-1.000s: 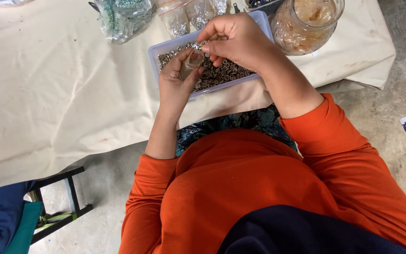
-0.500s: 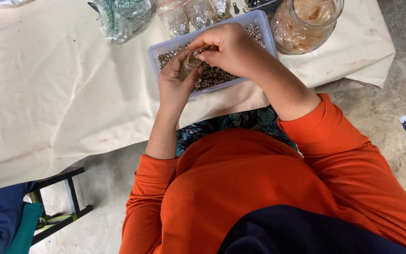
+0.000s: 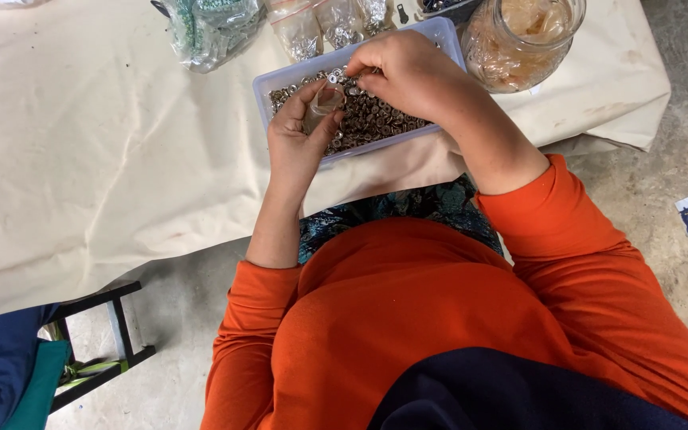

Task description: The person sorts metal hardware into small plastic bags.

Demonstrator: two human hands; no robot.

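A clear plastic tray (image 3: 274,83) full of small silver and brown metal rings (image 3: 376,118) sits near the table's front edge. My left hand (image 3: 296,143) is held over the tray's left part and grips a small clear vial (image 3: 322,105). My right hand (image 3: 409,73) reaches down into the tray, with its fingertips pinched among the rings beside the vial's mouth. Whether a ring sits between those fingertips is hidden. Both arms wear orange sleeves.
A cream cloth (image 3: 97,159) covers the table. Behind the tray lie clear bags of green beads (image 3: 209,28) and small bags of silver parts (image 3: 300,32). A glass jar (image 3: 519,40) stands at the right. A dark stool (image 3: 97,342) stands on the concrete floor at lower left.
My right hand has come down from above the tray into the rings, close to the vial. My left hand has kept the vial nearly still.
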